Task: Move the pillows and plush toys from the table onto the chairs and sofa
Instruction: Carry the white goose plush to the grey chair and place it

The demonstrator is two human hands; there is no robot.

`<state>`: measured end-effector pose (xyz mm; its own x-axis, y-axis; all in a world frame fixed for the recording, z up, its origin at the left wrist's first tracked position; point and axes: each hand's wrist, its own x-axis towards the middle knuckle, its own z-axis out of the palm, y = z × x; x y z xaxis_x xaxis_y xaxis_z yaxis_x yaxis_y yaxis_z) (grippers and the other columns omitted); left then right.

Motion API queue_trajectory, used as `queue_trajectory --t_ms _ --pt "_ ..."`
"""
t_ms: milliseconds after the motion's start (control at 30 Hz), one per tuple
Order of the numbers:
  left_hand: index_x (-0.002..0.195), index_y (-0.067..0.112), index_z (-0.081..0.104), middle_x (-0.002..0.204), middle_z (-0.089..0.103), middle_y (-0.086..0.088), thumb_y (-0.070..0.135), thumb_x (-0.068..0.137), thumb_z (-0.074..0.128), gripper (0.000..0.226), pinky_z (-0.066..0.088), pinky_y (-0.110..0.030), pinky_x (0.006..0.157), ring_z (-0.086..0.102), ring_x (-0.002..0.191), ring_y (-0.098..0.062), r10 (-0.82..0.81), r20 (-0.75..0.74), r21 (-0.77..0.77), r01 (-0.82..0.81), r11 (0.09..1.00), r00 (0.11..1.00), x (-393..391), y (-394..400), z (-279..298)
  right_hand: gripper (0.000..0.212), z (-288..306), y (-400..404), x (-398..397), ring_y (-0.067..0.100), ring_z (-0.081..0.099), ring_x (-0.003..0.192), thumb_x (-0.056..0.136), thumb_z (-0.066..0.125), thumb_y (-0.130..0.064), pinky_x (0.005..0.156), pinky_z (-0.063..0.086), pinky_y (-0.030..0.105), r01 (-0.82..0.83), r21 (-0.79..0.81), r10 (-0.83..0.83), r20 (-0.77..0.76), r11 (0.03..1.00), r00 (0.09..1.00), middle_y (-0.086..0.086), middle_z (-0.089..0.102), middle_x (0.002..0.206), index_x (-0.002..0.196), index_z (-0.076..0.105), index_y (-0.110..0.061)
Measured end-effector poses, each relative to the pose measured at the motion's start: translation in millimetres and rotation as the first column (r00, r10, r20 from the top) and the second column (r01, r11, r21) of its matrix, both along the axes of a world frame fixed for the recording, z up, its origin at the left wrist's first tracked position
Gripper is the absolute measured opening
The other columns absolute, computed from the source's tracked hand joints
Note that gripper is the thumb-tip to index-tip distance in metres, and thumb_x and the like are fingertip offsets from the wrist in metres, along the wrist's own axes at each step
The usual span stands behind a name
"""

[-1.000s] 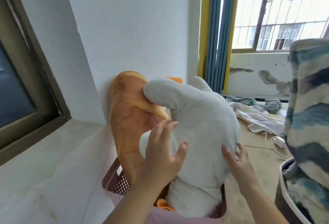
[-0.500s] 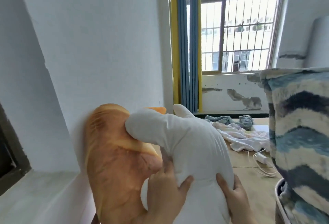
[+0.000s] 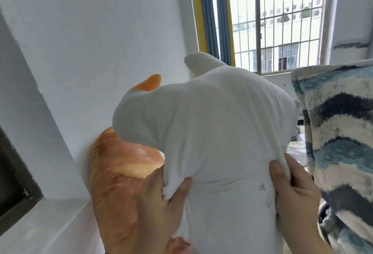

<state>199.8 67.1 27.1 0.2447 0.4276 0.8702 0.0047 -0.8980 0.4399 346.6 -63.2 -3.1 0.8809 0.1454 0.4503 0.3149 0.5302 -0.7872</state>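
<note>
Left hand (image 3: 161, 199) and right hand (image 3: 292, 191) each have a closed grip bunching the white plush toy (image 3: 218, 132), held raised beside the bread-shaped pillow (image 3: 117, 183) against the wall (image 3: 90, 41).

Large white plush toy (image 3: 218, 124) with an orange tip (image 3: 150, 83) fills centre frame, gripped from both sides. Left hand (image 3: 159, 203) pinches a bunched fold of its white fabric, thumb and fingers curled in. Right hand (image 3: 292, 191) grips the right side, fabric gathered under the thumb. Orange-brown bread-shaped pillow (image 3: 115, 183) stands upright against the white wall (image 3: 101, 31), touching the toy's left side. Blue, navy and cream wavy-striped fuzzy pillow (image 3: 339, 132) at right edge. Barred window (image 3: 276, 21) behind, blue-and-yellow curtain (image 3: 212, 15) beside it.
</note>
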Motion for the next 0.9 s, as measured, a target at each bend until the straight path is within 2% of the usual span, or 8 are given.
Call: queue_trajectory --t_ms 100,167,300,467,567,633,733,900 --pt "0.075 0.016 0.055 0.070 0.057 0.018 0.060 0.082 0.047 0.045 0.033 0.009 0.062 0.050 0.066 0.023 -0.016 -0.025 -0.012 0.016 1.000 1.000 -13.8 -16.1 -5.7 0.023 -10.6 -10.7 -11.3 -0.014 0.058 0.071 0.071 0.065 -0.029 0.066 0.046 0.001 0.030 0.015 -0.030 0.003 0.999 1.000 -0.033 0.066 0.074 0.076 0.066 -0.051" --pt "0.082 0.019 0.054 0.075 0.058 0.040 0.047 0.075 0.056 0.028 0.035 0.008 0.062 0.050 0.069 0.027 -0.036 -0.040 -0.083 0.032 0.996 0.999 -20.6 -23.3 -8.1 0.015 -13.4 -14.9 -21.5 -0.014 0.056 0.070 0.065 0.058 -0.043 0.064 0.045 0.002 0.035 0.000 -0.035 -0.003 0.999 0.999 -0.033 0.065 0.074 0.077 0.064 -0.051" --pt "0.067 0.026 0.053 0.074 0.056 0.047 0.034 0.067 0.053 0.008 0.035 0.010 0.061 0.049 0.069 0.030 -0.016 -0.051 -0.072 0.013 0.997 0.999 -35.3 -45.2 -12.1 0.017 -14.3 -31.4 -42.9 -0.012 0.056 0.069 0.064 0.052 -0.047 0.063 0.044 0.003 0.066 -0.035 -0.065 0.007 0.997 0.998 -0.033 0.064 0.074 0.078 0.062 -0.050" --pt "0.083 0.020 0.053 0.084 0.059 0.036 0.068 0.076 0.046 0.049 0.035 0.010 0.070 0.044 0.077 0.035 -0.009 0.052 0.007 0.009 1.000 0.999 -71.0 -61.9 -5.7 0.021 4.4 -59.4 -84.9 -0.022 0.053 0.072 0.062 0.047 -0.048 0.066 0.040 -0.004 0.226 -0.040 -0.219 0.131 0.973 0.967 -0.047 0.057 0.076 0.074 0.053 -0.063" --pt "0.084 0.018 0.053 0.086 0.061 0.021 0.073 0.073 0.043 0.057 0.033 0.012 0.066 0.046 0.074 0.033 -0.060 0.101 -0.002 0.060 0.998 0.993 -106.4 -73.3 4.1 0.013 22.0 -76.6 -119.6 -0.022 0.051 0.073 0.068 0.049 -0.059 0.066 0.038 -0.004 0.325 -0.051 -0.300 0.272 0.944 0.914 -0.046 0.056 0.080 0.079 0.052 -0.053" --pt "0.083 0.019 0.052 0.080 0.062 0.032 0.071 0.067 0.052 0.054 0.034 0.011 0.059 0.048 0.067 0.031 -0.062 0.131 -0.039 0.068 0.997 0.989 -137.1 -82.1 6.6 0.040 29.8 -90.0 -152.7 -0.021 0.049 0.076 0.072 0.039 -0.072 0.066 0.037 -0.003 0.415 -0.077 -0.363 0.360 0.907 0.860 -0.039 0.056 0.082 0.089 0.049 -0.037" --pt "0.083 0.020 0.052 0.073 0.058 0.044 0.072 0.063 0.054 0.055 0.035 0.009 0.057 0.050 0.065 0.028 -0.168 0.135 -0.055 0.177 0.983 0.976 -189.8 -93.2 6.3 0.044 27.5 -113.3 -212.6 -0.021 0.048 0.077 0.079 0.039 -0.063 0.066 0.036 -0.003 0.510 -0.120 -0.425 0.413 0.852 0.806 -0.044 0.051 0.087 0.096 0.045 -0.022" --pt "0.072 0.030 0.060 0.067 0.056 0.048 0.084 0.059 0.043 0.058 0.035 0.010 0.059 0.051 0.062 0.027 -0.304 0.058 -0.190 0.310 0.932 0.951 -260.1 -121.0 -16.1 0.025 -0.3 -163.7 -303.6 -0.026 0.047 0.069 0.069 0.046 -0.045 0.060 0.033 -0.007 0.587 -0.200 -0.500 0.356 0.784 0.789 -0.041 0.056 0.077 0.086 0.049 -0.026"
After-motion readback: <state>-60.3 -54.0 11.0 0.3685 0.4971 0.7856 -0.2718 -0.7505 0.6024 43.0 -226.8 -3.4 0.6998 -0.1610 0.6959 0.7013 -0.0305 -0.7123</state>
